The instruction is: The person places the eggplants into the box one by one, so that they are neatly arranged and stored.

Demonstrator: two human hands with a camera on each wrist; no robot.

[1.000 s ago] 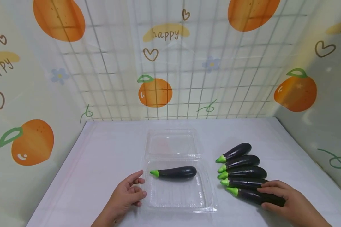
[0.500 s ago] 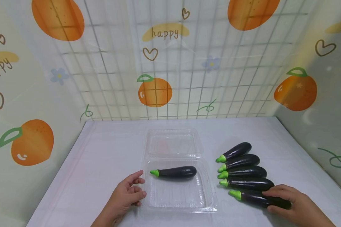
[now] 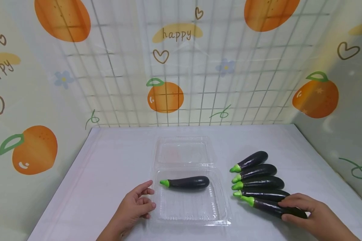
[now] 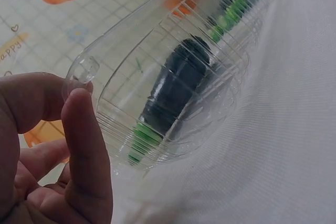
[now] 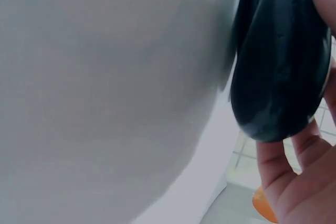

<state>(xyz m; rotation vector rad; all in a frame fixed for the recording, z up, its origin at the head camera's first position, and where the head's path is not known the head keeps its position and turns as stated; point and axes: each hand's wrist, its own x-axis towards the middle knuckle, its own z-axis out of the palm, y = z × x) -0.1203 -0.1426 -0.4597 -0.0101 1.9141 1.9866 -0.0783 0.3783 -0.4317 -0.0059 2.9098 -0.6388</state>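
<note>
In the head view, my right hand [image 3: 315, 211] grips the nearest eggplant [image 3: 269, 207] by its thick dark end. Its green stem points left and overlaps the eggplant behind it [image 3: 263, 194]. The right wrist view shows the blunt end of the held eggplant [image 5: 281, 82] between thumb and fingers. My left hand [image 3: 135, 206] is at the left edge of a clear plastic clamshell box [image 3: 184, 217]. Up close in the left wrist view, thumb and forefinger pinch the box's rim [image 4: 81, 72]. One eggplant [image 3: 190, 182] lies across the back part of the box's base.
Beyond the base, the box's lid [image 3: 182, 152] lies folded back on the white table [image 3: 117, 150]. Several eggplants [image 3: 262, 183] lie fanned out to the right of the box, stems leftward. Printed curtains [image 3: 114, 67] enclose the table at the back and sides.
My right hand first drew the nearest eggplant rightward, apart from the row. Since then its stem end has swung up and left over its neighbour. My left hand and the box stayed put.
</note>
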